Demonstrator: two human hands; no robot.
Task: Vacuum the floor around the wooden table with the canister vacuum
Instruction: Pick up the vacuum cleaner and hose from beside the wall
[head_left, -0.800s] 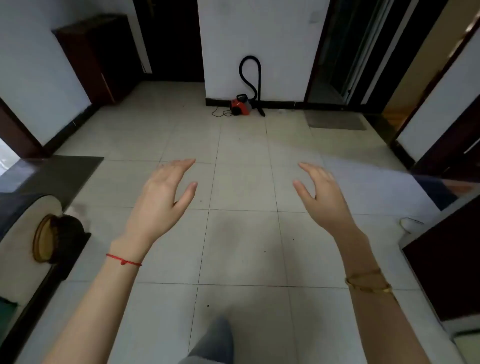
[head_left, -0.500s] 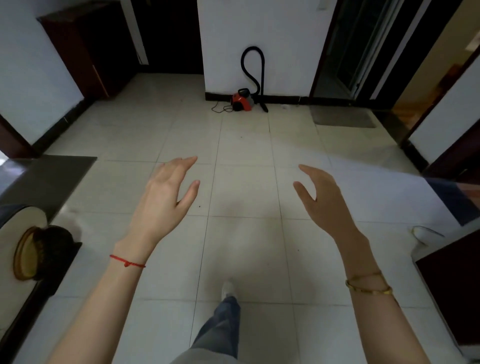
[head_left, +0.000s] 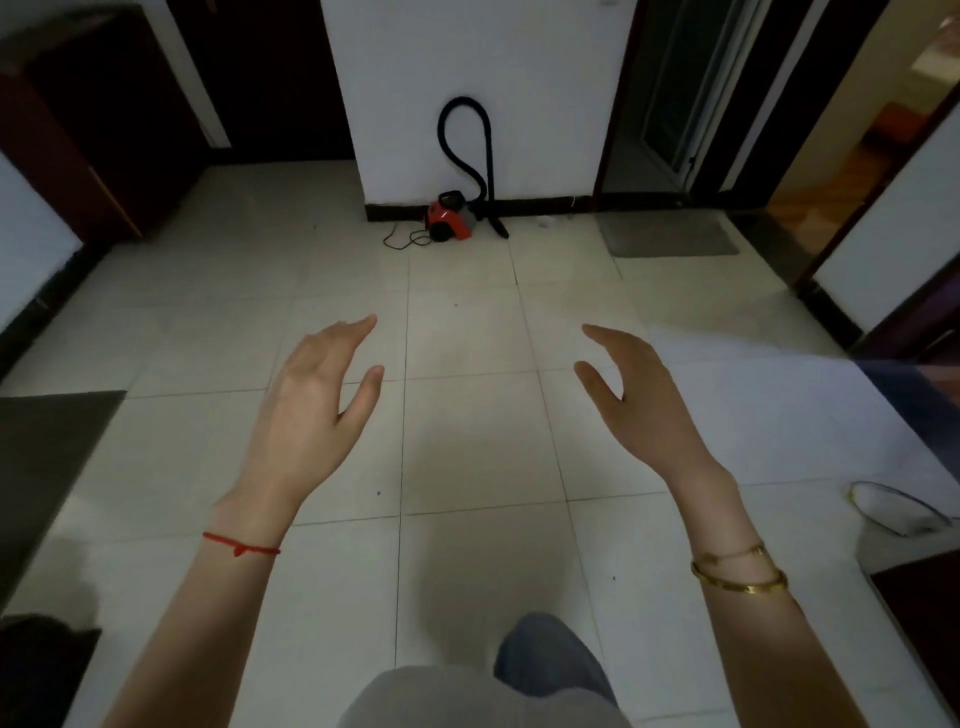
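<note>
A small red canister vacuum (head_left: 451, 222) sits on the tiled floor against the far white wall. Its black hose (head_left: 470, 156) loops up the wall and its thin cord (head_left: 404, 239) lies coiled to its left. My left hand (head_left: 311, 400) and my right hand (head_left: 636, 400) are held out in front of me over the tiles, fingers apart and holding nothing. Both are well short of the vacuum. The wooden table is only partly in view as a dark corner (head_left: 922, 608) at the lower right.
A dark cabinet (head_left: 88, 135) stands at the far left. A grey doormat (head_left: 670, 236) lies before a doorway at the right. A dark mat (head_left: 41, 467) is on the left and a white shoe (head_left: 893, 512) on the right. My knee (head_left: 550, 660) shows at the bottom.
The view has moved forward toward the vacuum, which now looks larger. The round object at the left has dropped out of sight. My hands keep the same open pose.
</note>
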